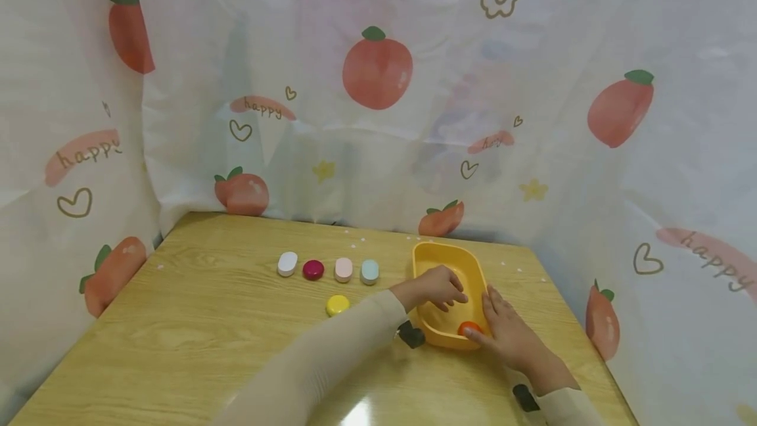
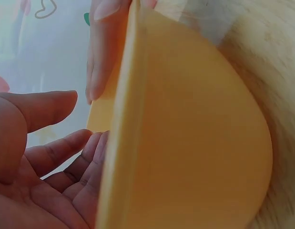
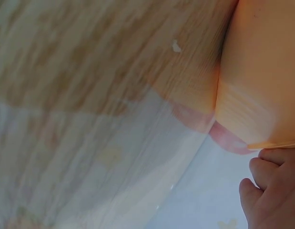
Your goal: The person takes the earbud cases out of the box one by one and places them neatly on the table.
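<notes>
A deep yellow-orange plastic tray [image 1: 451, 342] stands on the table's right side. Inside it, at the near right corner, sits a small orange-red rounded piece [image 1: 469, 328], partly covered by a thumb. My left hand [image 1: 439, 286] hangs over the tray's inside with loosely bent fingers; in the left wrist view its palm and thumb hold nothing. At the tray's right wall, my right hand [image 1: 513, 332] holds the near corner, thumb over the rim and fingers along the outside. In the right wrist view its fingers touch the tray's edge.
Left of the tray lie a white [image 1: 287, 263], a dark red [image 1: 313, 269], a pink [image 1: 344, 269] and a pale blue small rounded piece [image 1: 369, 271] in a row. A yellow one [image 1: 338, 306] lies nearer, beside my left sleeve. A printed curtain [image 1: 378, 169] encloses the table [image 1: 177, 321].
</notes>
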